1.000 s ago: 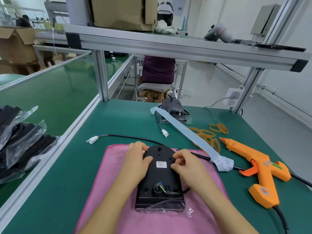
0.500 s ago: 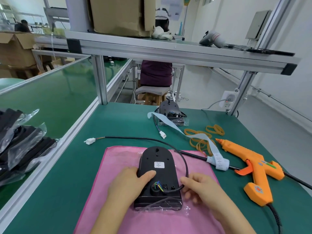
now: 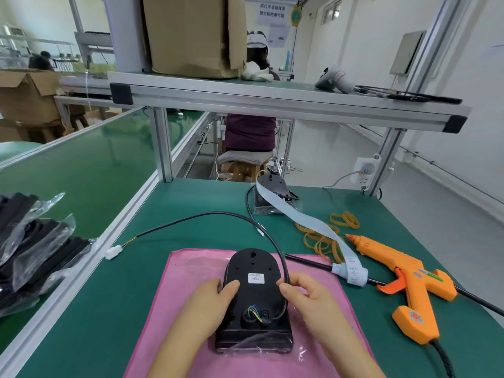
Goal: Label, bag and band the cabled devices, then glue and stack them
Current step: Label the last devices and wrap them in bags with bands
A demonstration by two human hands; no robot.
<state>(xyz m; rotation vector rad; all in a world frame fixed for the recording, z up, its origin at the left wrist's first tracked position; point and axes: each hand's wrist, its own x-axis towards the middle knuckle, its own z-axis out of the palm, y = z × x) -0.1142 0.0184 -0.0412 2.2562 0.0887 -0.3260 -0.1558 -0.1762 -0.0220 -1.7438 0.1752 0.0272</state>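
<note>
A black cabled device lies back-up on a pink cloth, a small white label on its back. My left hand presses on the device's left side. My right hand pinches the device's black cable beside its right edge. The cable loops away to a white connector at the left. A strip of labels runs from a second device at the back to near the orange glue gun. Rubber bands lie under the strip.
Bagged black devices are piled on the green conveyor at left. A metal shelf spans above the bench with a cardboard box on it. A power strip hangs on the right post. Another person sits beyond.
My right hand has risen from the device's lower right and taken hold of the cable. The cable's loop has shifted left over the table. My left hand stays on the device.
</note>
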